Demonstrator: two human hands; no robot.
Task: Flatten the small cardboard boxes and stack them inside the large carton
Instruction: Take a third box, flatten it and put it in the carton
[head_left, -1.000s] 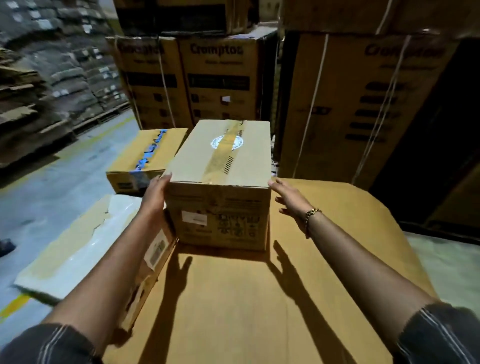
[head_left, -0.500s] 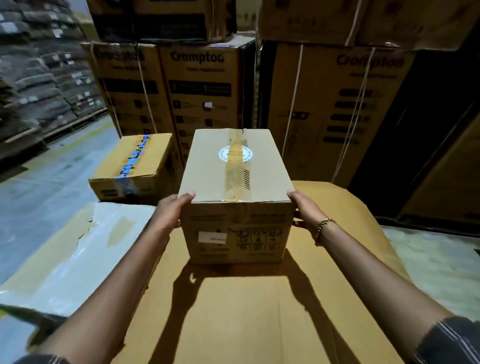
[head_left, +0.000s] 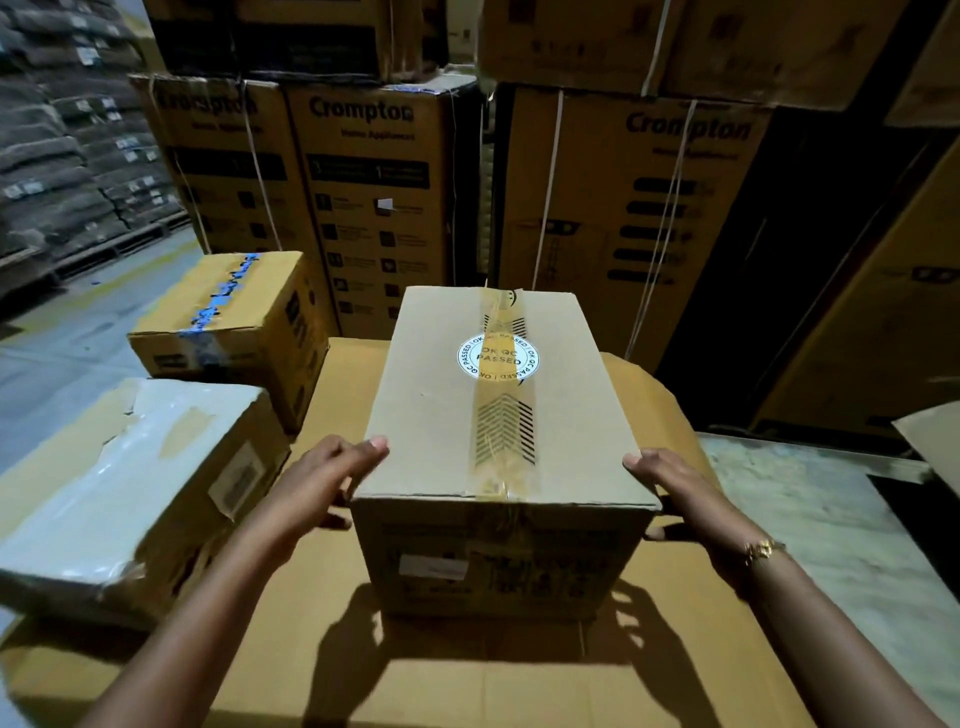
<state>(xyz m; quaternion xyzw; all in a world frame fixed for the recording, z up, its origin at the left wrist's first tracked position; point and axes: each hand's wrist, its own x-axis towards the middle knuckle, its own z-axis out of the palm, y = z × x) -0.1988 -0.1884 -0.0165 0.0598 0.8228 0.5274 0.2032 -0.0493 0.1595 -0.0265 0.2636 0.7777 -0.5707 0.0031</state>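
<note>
Now nearer than before: small box (head_left: 457, 415), left hand (head_left: 322, 483) and right hand (head_left: 685, 499) gripping its sides.

Your sealed brown box (head_left: 441, 415), upright and unflattened, clear tape down its top seam, round white sticker (head_left: 497, 356) at mid-top, resting on the flat brown face of the large carton (head_left: 363, 675), blue-taped box (head_left: 228, 306) and film-covered box (head_left: 130, 493) closed at your left
</note>
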